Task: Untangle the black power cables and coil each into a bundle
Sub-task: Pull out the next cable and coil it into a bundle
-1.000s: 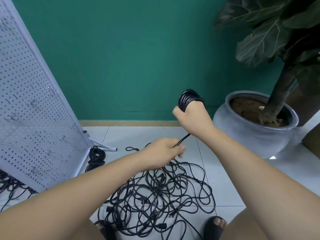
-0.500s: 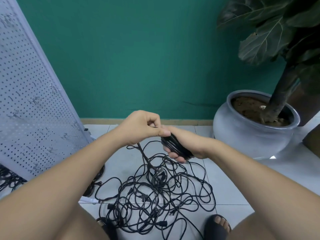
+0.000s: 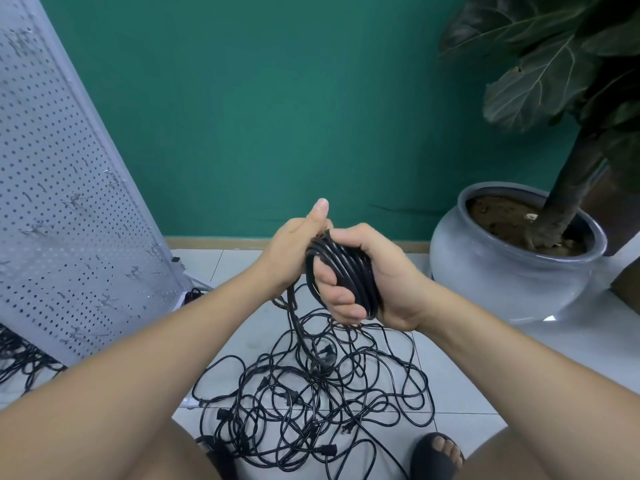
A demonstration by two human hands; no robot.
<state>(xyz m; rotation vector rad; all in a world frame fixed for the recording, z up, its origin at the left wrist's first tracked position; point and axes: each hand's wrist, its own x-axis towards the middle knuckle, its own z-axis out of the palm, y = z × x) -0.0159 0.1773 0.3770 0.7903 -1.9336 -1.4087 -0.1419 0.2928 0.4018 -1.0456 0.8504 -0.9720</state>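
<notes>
Both forearms reach forward, left hand [image 3: 293, 252] thumb raised, right hand [image 3: 391, 270] fingers curled, side by side.

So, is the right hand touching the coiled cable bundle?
Touching. The head view shows the right hand with fingers curled round the coiled cable bundle, its loops pressed against the palm.

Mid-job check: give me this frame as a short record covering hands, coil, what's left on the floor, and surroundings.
right hand: fingers curled round the coil, palm toward camera
left hand: grips the loose strand beside the coil, thumb raised
coil: several black loops, held above the floor
loose strand: hangs from the hands down into the tangled pile
tangled pile: black cables with plugs, knotted on the tiled floor
surroundings: pegboard panel left, grey plant pot right
</notes>
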